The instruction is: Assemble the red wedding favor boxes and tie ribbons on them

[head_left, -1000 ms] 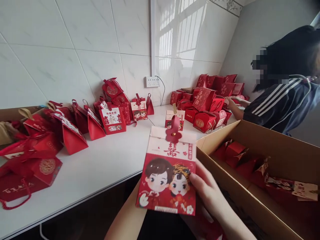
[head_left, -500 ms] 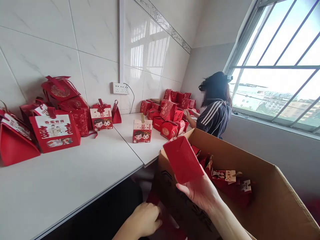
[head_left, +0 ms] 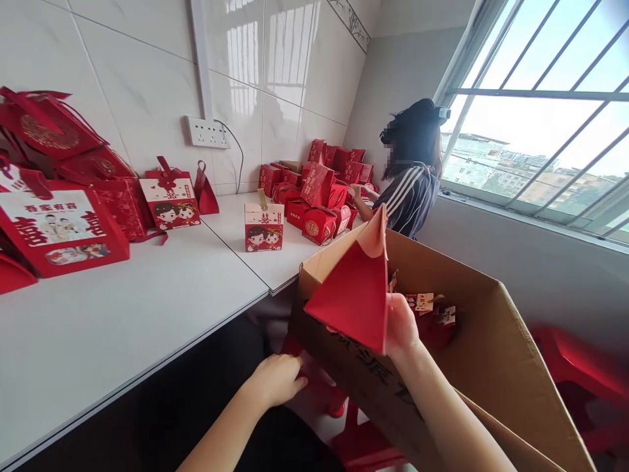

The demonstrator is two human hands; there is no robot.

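In the right hand (head_left: 401, 324) is a red paper box (head_left: 356, 288), pinched at its side, with its pointy top up and one three-sided end showing. The box is over the near edge of a big cardboard box (head_left: 496, 347). Past the right hand, inside the cardboard box, are more small boxes (head_left: 436, 331). Lower and to the left, the left hand (head_left: 280, 380) has its fingers curled, but I cannot tell if it holds anything. Ahead of both hands, a box with two cartoon faces (head_left: 264, 229) stands on a white table (head_left: 147, 314). Farther off, a person (head_left: 413, 196) is beside a heap of red boxes (head_left: 317, 187).
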